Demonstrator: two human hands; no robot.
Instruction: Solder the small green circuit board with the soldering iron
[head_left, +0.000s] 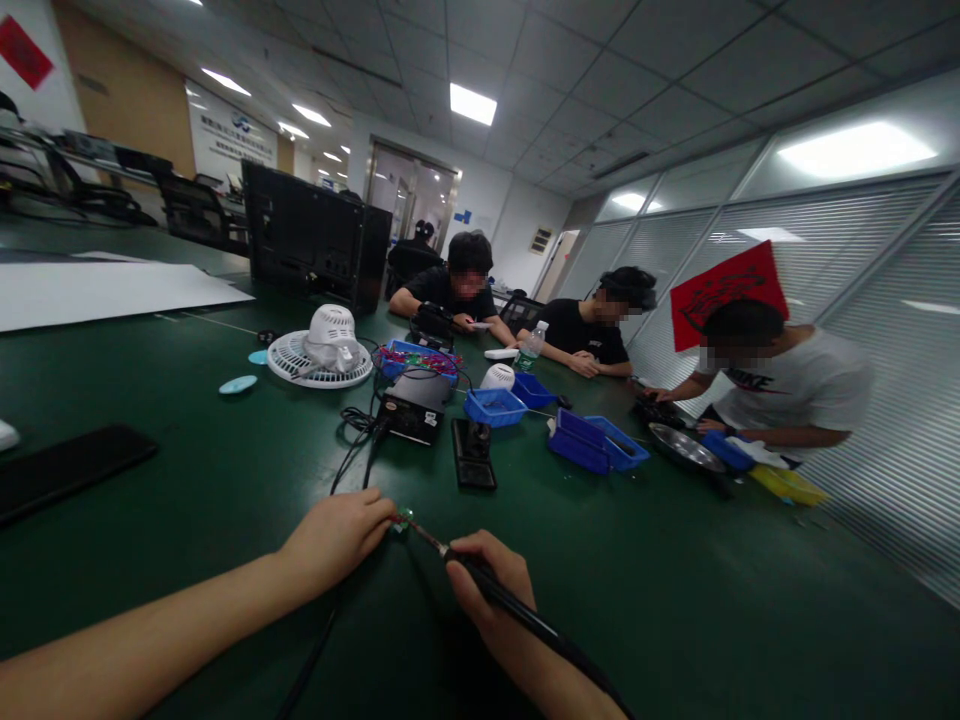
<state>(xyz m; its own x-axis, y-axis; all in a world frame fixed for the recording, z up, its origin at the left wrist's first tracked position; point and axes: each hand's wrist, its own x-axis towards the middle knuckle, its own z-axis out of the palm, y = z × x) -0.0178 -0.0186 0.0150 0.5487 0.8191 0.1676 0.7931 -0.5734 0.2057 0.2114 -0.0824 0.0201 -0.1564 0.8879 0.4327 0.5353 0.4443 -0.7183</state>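
My right hand (499,580) is closed around the black handle of a soldering iron (429,539), held like a pen. Its metal tip points left and reaches a small green circuit board (404,521) on the table. At the board's left side, my left hand (349,530) is closed with the fingertips pinched on what looks like a thin red wire. The fingers partly hide that wire, and whether the iron tip touches it I cannot tell. A black soldering station (412,410) stands beyond my hands, beside a black iron stand (474,465).
A white fan part (330,345) rests behind on the left. Blue bins (495,407) line the table, one with red wires. A water bottle (532,348), a monitor (311,235) and a metal pan (686,447) stand farther back. Three people sit across the table.
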